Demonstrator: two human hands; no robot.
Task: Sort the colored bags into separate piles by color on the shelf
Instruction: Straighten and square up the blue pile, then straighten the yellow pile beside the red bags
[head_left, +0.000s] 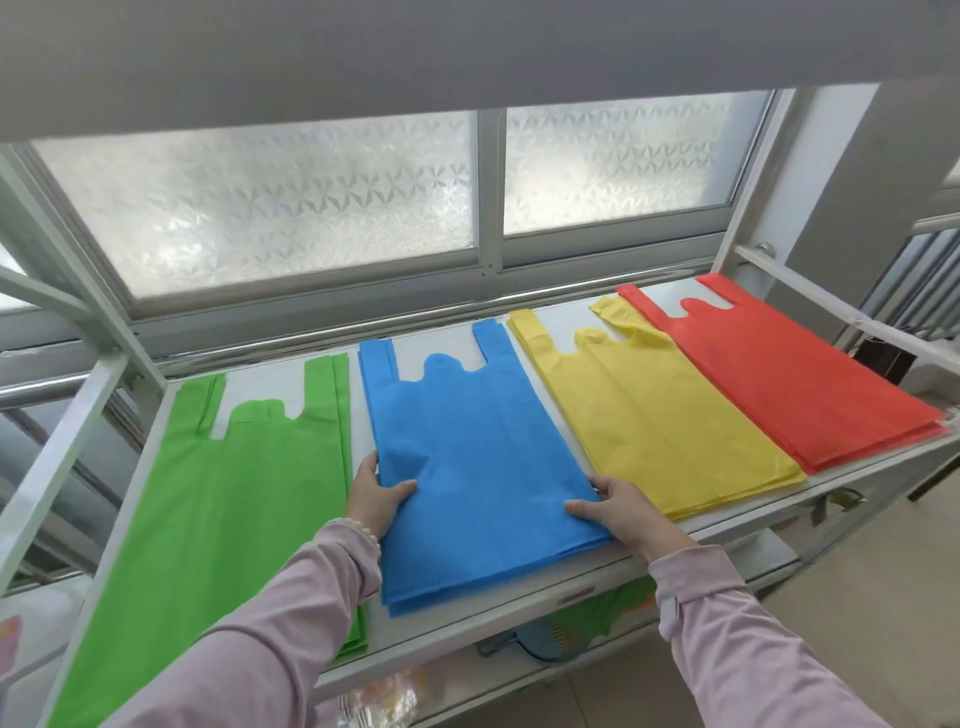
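Four flat piles of bags lie side by side on the white shelf: green bags at the left, blue bags in the middle, then yellow bags and red bags at the right. My left hand holds the left edge of the blue pile, thumb on top. On the pile's right edge, my right hand grips the same way, with its thumb lying over the fabric.
A frosted window runs behind the shelf, with an upper shelf board overhead. White frame bars stand at the left and a rail at the right. Green items show on the level below.
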